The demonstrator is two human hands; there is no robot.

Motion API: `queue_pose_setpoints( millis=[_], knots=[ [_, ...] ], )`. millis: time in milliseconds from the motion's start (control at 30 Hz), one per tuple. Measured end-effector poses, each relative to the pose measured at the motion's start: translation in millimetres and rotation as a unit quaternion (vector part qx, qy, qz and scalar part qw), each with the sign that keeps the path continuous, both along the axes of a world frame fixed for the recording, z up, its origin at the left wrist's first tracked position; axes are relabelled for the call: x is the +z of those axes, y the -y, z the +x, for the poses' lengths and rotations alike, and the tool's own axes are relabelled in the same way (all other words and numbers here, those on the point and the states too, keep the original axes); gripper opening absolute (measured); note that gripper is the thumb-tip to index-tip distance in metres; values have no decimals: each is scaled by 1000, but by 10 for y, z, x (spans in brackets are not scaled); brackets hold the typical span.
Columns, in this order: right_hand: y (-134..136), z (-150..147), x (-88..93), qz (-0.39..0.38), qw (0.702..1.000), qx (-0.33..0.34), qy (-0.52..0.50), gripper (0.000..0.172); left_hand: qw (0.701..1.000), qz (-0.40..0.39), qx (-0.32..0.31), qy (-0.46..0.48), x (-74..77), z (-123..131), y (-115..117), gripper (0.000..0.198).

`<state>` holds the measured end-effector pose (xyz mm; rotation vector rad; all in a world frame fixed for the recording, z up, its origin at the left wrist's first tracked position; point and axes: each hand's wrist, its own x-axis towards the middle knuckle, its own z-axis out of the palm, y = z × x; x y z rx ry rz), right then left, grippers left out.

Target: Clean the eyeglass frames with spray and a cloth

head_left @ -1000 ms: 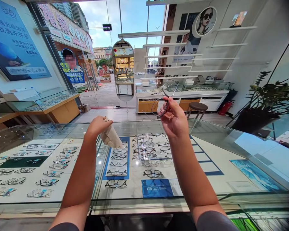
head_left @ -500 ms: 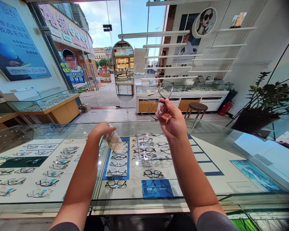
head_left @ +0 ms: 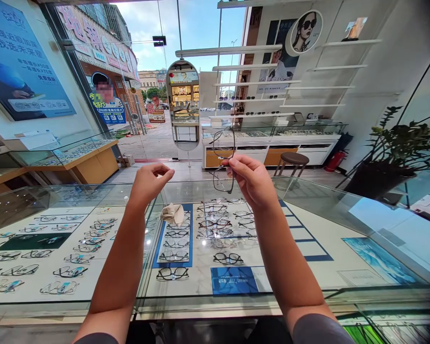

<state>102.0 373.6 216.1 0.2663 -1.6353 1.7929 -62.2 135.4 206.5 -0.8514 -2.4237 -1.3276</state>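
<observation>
My right hand [head_left: 251, 180] pinches a thin dark-framed pair of glasses [head_left: 222, 157] by the bridge, holding it upright above the glass display counter [head_left: 308, 200]. My left hand [head_left: 149, 181] hovers just left of the glasses, fingers loosely curled and apart, holding nothing. A crumpled beige cleaning cloth [head_left: 173, 213] lies on the counter top right below my left hand. Under the glass lie rows of several spectacle frames [head_left: 215, 224].
A second glass counter [head_left: 68, 153] stands at the left, another counter with shelves [head_left: 272, 134] across the floor. An oval mirror [head_left: 182, 105] and a round stool [head_left: 294, 160] stand beyond. A potted plant [head_left: 397, 148] is at the right.
My left hand has let go of the cloth, which now lies on the counter, and has risen. My right hand has moved the glasses leftward and turned them more upright.
</observation>
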Motion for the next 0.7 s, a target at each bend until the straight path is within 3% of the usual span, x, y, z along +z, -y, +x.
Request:
queue_pose_setpoints(
  millis=[167,333,433,500,633,700],
  knots=[
    [-39,57,5,122,991,36,37,26,964,181,-192,-9,27,232,-102,34],
    [-30,98,44,159,981,70,89,24,931,230,-273,-70,2,328,-186,31],
    [-32,109,53,171,979,67,93,26,923,231,-280,-132,-7,341,-177,26],
    [-39,113,52,184,977,54,89,28,922,214,-247,-208,-9,349,-166,25],
    [-49,141,57,229,969,31,84,25,908,130,-164,-364,-2,385,-181,71],
    [-48,169,75,260,962,26,83,23,895,108,-167,-398,8,398,-201,73]
  ],
)
